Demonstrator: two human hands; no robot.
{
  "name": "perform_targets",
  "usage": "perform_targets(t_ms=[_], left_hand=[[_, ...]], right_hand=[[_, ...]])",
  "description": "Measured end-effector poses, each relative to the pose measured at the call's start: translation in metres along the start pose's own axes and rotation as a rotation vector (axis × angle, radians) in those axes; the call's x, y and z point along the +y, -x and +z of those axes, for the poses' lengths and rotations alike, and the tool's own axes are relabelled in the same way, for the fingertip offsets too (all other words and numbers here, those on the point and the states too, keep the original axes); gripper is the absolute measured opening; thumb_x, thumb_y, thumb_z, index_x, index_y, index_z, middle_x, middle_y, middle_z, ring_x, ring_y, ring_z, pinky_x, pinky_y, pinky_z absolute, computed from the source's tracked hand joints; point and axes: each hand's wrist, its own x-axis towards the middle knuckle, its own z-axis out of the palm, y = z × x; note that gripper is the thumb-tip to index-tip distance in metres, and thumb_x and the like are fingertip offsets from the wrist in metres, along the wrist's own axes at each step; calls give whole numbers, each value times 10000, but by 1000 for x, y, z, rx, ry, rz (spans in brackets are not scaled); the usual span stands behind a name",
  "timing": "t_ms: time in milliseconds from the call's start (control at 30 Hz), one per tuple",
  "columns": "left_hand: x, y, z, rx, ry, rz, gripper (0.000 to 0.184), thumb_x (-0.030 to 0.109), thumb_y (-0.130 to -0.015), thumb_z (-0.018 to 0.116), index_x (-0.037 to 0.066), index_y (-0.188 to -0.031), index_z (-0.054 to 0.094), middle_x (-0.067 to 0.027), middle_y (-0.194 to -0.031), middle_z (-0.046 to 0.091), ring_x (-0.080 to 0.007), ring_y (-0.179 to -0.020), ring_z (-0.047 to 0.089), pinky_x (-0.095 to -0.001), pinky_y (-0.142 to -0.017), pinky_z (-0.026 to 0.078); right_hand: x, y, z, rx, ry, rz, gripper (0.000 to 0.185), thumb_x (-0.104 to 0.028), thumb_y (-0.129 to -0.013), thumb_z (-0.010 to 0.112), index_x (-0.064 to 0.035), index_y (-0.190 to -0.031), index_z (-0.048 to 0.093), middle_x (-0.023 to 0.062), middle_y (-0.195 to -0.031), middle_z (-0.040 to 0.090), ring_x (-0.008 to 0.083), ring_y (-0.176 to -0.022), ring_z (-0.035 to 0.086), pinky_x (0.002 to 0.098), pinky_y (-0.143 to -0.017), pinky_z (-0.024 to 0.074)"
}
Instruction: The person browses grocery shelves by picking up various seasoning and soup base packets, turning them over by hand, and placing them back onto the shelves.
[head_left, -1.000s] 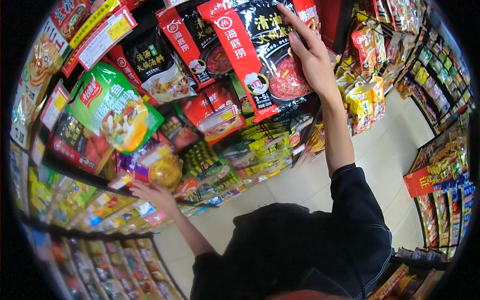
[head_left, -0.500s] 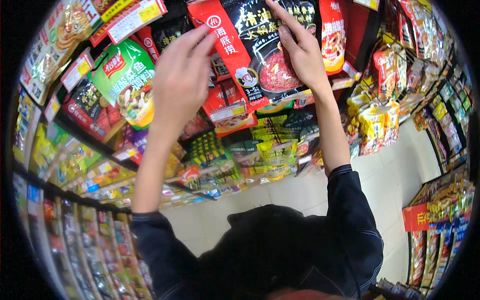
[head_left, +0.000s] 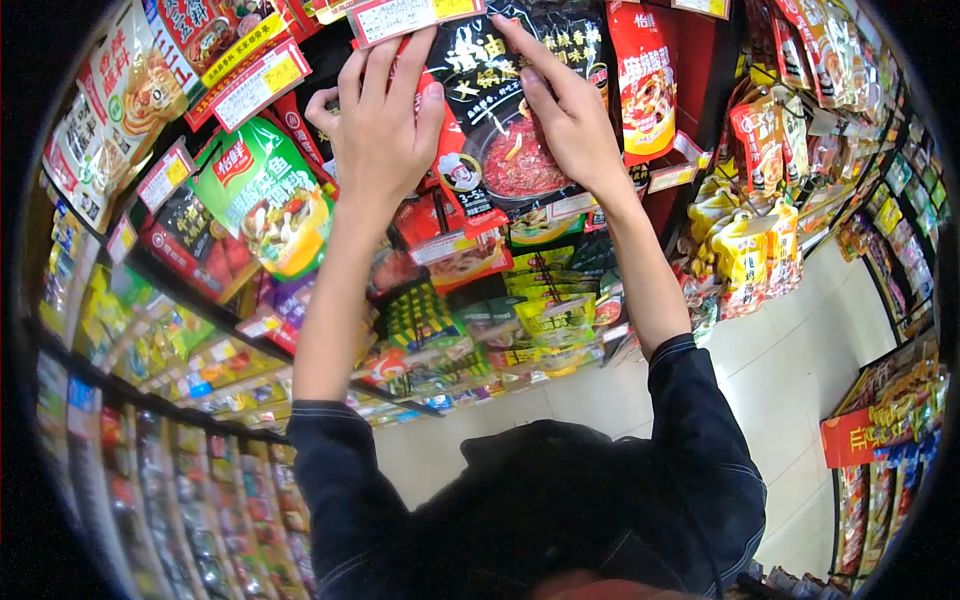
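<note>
A black and red hotpot seasoning packet (head_left: 520, 165) with a picture of red broth hangs at the shelf front, top centre. My right hand (head_left: 575, 130) grips it, thumb and index finger stretched across its front; the other fingers are out of sight. Over its red left edge lies my left hand (head_left: 385, 135), fingers spread and pointing up, the thumb near the packet's red strip. The fingertips of that hand reach just below a price tag (head_left: 410, 15). Right beside the packet hangs a red seasoning pouch (head_left: 648, 95).
A green fish seasoning packet (head_left: 262, 195) hangs on the left. Lower shelves hold yellow-green packets (head_left: 555, 320). Yellow pouches (head_left: 745, 255) hang on a rack at right. Pale floor tiles (head_left: 770, 350) lie below, with a red-fronted display (head_left: 848, 437) at the lower right.
The left hand, blurred before, has moved up and right onto the packet's edge with fingers spread. The packet and right hand now sit slightly left, and a price tag shows above them.
</note>
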Motion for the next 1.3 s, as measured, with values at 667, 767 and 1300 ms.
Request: perform_targets(t_ms=[667, 767, 1300], left_hand=[[3, -12, 1, 87, -130, -33, 408, 304, -913, 578, 324, -1311, 664, 38, -1161, 599, -164, -1131, 511, -506, -933, 277], [0, -13, 3, 102, -168, -28, 386, 308, -913, 580, 320, -1285, 683, 34, -1124, 612, -166, -1122, 518, -496, -921, 278], [-25, -14, 15, 138, -137, 9, 313, 313, -921, 584, 305, -1203, 721, -16, -1130, 647, -203, -1073, 582, -535, -911, 315]], right_hand=[[-7, 22, 9, -5, -27, 64, 506, -35, -1005, 485, -195, -1484, 504, 210, -1060, 658, 353, -877, 627, 402, -816, 503], [-5, 19, 14, 45, -17, 1, 497, -32, -1005, 484, -181, -1479, 510, 213, -1183, 660, 335, -890, 645, 379, -833, 511], [-6, 21, 26, 50, -67, 80, 477, -51, -1016, 478, -146, -1483, 500, 240, -1267, 635, 373, -1037, 655, 400, -910, 496]])
